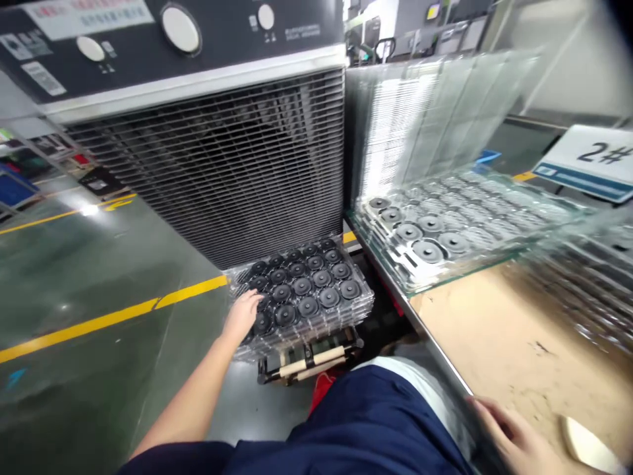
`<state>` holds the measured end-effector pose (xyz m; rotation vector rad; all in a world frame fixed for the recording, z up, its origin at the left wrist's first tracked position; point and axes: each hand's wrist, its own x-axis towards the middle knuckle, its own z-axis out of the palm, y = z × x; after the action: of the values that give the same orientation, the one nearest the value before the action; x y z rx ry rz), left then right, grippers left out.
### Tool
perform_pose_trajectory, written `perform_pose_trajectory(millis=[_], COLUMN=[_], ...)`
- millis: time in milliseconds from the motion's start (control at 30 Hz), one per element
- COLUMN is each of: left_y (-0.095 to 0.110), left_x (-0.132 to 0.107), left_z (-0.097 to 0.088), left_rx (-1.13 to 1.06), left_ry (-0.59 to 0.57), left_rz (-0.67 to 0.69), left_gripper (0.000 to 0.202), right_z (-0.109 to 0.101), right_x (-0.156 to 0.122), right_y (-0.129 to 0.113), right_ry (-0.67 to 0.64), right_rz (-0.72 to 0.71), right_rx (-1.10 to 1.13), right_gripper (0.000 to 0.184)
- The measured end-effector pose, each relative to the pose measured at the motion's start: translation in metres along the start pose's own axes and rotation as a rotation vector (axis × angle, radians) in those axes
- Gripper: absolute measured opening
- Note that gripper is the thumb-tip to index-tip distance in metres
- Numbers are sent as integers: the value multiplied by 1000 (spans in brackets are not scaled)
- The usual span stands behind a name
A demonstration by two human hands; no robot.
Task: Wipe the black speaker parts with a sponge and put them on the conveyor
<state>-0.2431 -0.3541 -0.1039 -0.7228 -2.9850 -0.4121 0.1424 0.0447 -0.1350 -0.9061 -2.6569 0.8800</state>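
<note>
My left hand (242, 316) reaches over the left side of a stack of clear plastic trays (363, 300). Its fingers are stretched out and touch or hover just above the black round parts (285, 315); I cannot tell which. These ring-shaped parts sit in rows in the top tray. At the lower right, my right hand (519, 439) lies at the metal edge of the worktable (494, 323). Its fingers are curled, and whatever they may hold is hidden. On the raised glass shelf (420, 284), another clear tray carries several black round parts (428, 251) on its near left side.
A dark machine with a slatted grille (222, 165) rises behind the tray stack. The stack rests on a low cart (311, 361). Clear trays (445, 112) stand upright behind the shelf; more trays (583, 284) are piled at right, near a "2#" sign (588, 161).
</note>
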Motion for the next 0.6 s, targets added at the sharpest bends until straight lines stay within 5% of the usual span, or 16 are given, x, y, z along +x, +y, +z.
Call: perform_pose_trajectory(millis=[333, 600], left_y=[143, 294], left_x=[14, 31], left_z=[42, 73], left_rx=[-163, -420], left_ry=[-116, -158], left_rz=[556, 1186], left_gripper=[29, 34], right_z=[-11, -31], right_x=[7, 15], right_y=[-23, -55], right_ry=[-125, -153], right_rz=[-7, 150], right_rx=[78, -16], right_gripper=[34, 22])
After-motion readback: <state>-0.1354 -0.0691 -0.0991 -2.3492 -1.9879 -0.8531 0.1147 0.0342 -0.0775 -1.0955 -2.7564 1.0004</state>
